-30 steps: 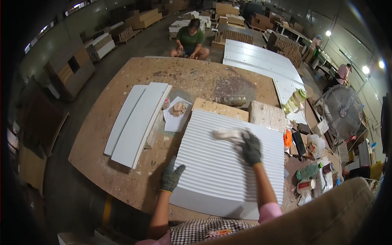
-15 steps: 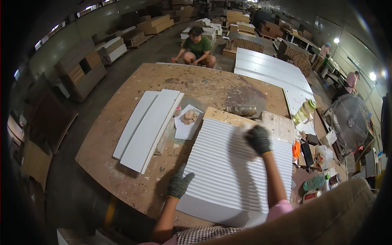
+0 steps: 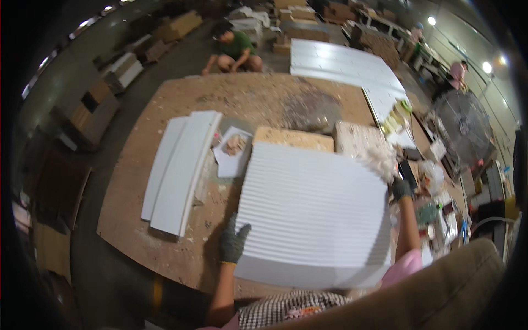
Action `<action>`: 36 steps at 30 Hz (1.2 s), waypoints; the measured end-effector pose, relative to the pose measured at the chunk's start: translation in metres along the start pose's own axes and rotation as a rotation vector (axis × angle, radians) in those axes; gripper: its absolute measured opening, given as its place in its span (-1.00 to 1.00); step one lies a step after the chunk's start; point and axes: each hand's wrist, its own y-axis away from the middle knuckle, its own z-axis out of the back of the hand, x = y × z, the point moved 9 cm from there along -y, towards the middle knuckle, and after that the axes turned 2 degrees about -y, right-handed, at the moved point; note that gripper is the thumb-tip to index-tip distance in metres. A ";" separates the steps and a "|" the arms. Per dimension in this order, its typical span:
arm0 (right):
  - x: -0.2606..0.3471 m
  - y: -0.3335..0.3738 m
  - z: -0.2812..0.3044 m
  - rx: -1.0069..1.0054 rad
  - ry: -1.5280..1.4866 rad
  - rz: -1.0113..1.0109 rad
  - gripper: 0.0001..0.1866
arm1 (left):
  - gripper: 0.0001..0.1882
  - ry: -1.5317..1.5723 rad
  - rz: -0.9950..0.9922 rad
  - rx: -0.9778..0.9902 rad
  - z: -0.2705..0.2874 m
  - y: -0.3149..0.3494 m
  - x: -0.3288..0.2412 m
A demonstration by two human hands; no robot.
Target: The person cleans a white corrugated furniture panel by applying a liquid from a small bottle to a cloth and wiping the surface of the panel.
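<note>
A white ribbed panel [image 3: 313, 203] lies in front of me on the worktable. My left hand [image 3: 233, 242], in a dark grey knit glove, rests against its left edge, thumb spread onto the ribs and fingers stretched along the side. Beyond the panel's right edge is my right hand [image 3: 402, 188], gloved alike and blurred. It appears closed on a bunched white rag [image 3: 379, 160], which trails over the panel's far right corner; the fingertips are partly hidden.
A pale wooden board [image 3: 297, 137] and a whitish block [image 3: 357, 137] sit behind the panel. Flat white boards [image 3: 184, 176] lie left, beside paper [image 3: 228, 165] with a crumpled beige wad [image 3: 235, 144]. A bottle [image 3: 396, 118], plastic bag [image 3: 430, 175] and fan [image 3: 462, 126] stand right. Someone crouches [image 3: 236, 52] beyond.
My right hand has swept the rag rightward, from the middle of the ribs past the panel's right edge. My left hand stays at the left edge. The whole view has shifted slightly.
</note>
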 end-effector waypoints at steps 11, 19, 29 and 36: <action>0.289 0.057 -0.025 -0.827 0.125 0.273 -0.42 | -0.28 0.034 0.055 0.044 0.001 -0.001 -0.005; 0.565 0.094 -0.024 -0.346 -0.526 0.824 -0.79 | -0.34 0.042 -0.009 0.045 -0.007 -0.001 -0.014; 0.281 0.079 -0.015 -0.499 -0.342 0.797 -0.53 | -0.39 0.109 0.088 0.039 -0.003 -0.003 -0.003; -0.010 0.043 0.048 -0.249 -0.113 0.030 -0.53 | -0.36 0.070 0.045 0.045 -0.008 -0.006 -0.006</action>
